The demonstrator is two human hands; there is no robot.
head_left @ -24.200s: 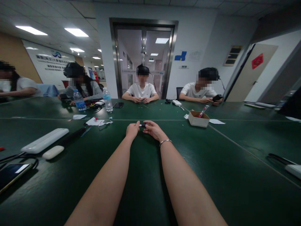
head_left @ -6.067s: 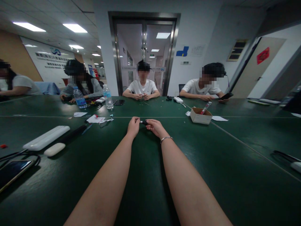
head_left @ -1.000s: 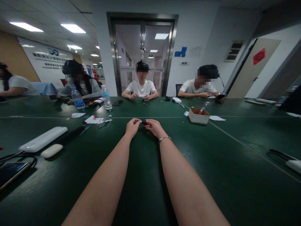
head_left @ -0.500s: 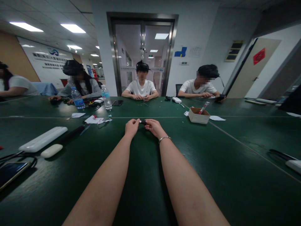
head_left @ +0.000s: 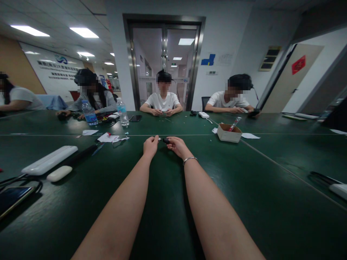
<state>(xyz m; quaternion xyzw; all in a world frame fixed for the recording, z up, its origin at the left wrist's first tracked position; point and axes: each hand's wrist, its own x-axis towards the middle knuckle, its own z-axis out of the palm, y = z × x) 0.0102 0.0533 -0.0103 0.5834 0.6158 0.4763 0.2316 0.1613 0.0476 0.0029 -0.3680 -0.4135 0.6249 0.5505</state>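
My left hand (head_left: 151, 147), fingers closed, pinches a small silver-ended piece (head_left: 159, 139). Most of that piece is hidden by the thumb and fingers. Facing it, my right hand (head_left: 175, 146) is closed on a small black piece (head_left: 166, 141), with a silver bracelet on the wrist. A narrow gap separates the two pieces, which are held just above the dark green table (head_left: 168, 173). They are too small for me to tell their exact kind.
Left lie a white power strip (head_left: 50, 160), a white oval case (head_left: 59, 173) and a phone (head_left: 16, 198). Paper scraps (head_left: 108, 137) and water bottles (head_left: 123, 112) stand farther off. An open box (head_left: 229, 133) is at right. Several people sit opposite.
The silver-ended piece and the black piece, which were together, are now apart. My left hand has shifted slightly left; my right hand has hardly moved.
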